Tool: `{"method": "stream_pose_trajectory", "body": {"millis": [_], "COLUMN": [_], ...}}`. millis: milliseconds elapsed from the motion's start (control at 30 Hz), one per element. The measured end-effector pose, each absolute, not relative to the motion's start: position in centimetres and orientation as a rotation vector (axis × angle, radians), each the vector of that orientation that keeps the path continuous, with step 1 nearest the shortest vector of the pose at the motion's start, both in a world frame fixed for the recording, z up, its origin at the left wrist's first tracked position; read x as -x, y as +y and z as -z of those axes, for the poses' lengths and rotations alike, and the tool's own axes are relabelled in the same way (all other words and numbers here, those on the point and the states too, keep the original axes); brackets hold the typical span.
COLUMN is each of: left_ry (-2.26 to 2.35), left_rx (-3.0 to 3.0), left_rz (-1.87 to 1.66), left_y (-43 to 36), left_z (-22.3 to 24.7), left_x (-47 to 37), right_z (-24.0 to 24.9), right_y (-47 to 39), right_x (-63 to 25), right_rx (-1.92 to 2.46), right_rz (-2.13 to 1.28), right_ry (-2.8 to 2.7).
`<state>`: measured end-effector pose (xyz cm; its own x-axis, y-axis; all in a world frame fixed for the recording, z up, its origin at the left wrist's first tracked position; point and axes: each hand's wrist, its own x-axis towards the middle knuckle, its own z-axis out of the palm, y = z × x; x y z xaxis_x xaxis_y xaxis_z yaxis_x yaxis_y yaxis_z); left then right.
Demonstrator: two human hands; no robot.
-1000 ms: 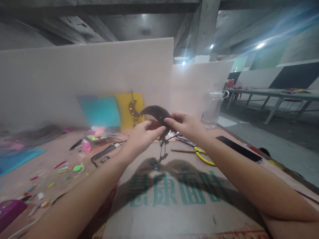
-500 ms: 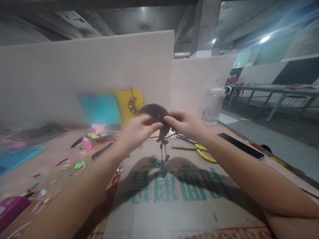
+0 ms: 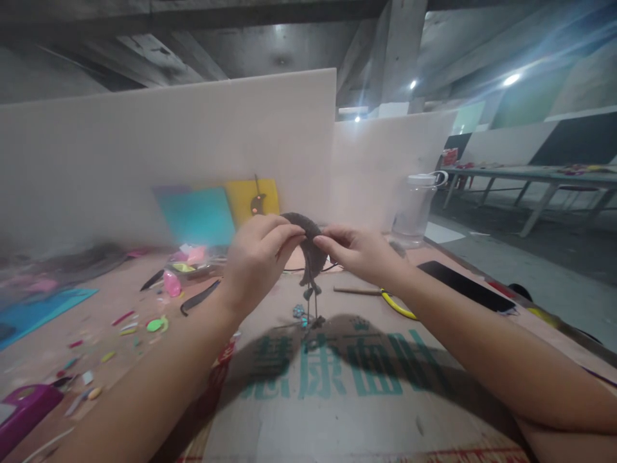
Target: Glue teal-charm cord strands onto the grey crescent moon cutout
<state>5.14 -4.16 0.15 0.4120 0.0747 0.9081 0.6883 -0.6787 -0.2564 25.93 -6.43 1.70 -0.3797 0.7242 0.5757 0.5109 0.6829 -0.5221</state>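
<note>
A dark crescent-shaped piece point(image 3: 315, 256) is held up above the printed board point(image 3: 308, 418), with thin strands and small dark pieces hanging from its lower end. My left hand point(image 3: 263, 257) is closed on its upper left part, fingertips bent over the top. From the right, my right hand point(image 3: 357, 251) pinches the crescent's edge between thumb and fingers. Below the crescent, a small blue flower-like piece point(image 3: 299, 311) shows near the hanging strands.
Yellow-handled pliers point(image 3: 399, 305) and a black phone point(image 3: 465, 286) lie to the right. A clear bottle point(image 3: 413, 209) stands behind them. Colourful scraps point(image 3: 155, 325) and a purple tool point(image 3: 29, 411) lie left. A yellow sheet point(image 3: 241, 204) leans against the white partition point(image 3: 193, 141).
My left hand has turned, its fingers now over the crescent's top and hiding more of its left part. The crescent sits slightly lower. My right hand keeps its pinch.
</note>
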Motion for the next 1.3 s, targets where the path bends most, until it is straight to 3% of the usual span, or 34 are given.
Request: {"method": "stream_pose_trajectory", "body": {"millis": [400, 533, 667, 800, 1300], "left_ry": [-0.845, -1.064, -1.289, -1.438, -1.296], "left_rx": [2.055, 2.387, 2.818, 2.891, 2.817], "left_rz": [1.327, 1.294, 1.52, 1.578, 1.45], "left_y": [-4.0, -4.2, -4.7, -5.2, -5.7], "left_z": [-0.9, -1.0, -0.6, -0.1, -0.7], "left_x": [-4.0, -4.8, -5.9, -6.8, -6.6], "right_z": [-3.0, -3.2, -2.7, -2.1, -1.2], "right_y": [-4.3, -4.5, -4.8, -5.2, -4.8], "right_x": [-28.9, -28.8, -28.2, -27.4, -26.8], "right_rx": [1.056, 1.016, 0.941, 0.911, 0.803], "right_rz": [-0.274, -0.313, -0.329, -0.373, -0.473], "right_ry": [-1.798, -1.805, -1.882, -1.956, -1.923]}}
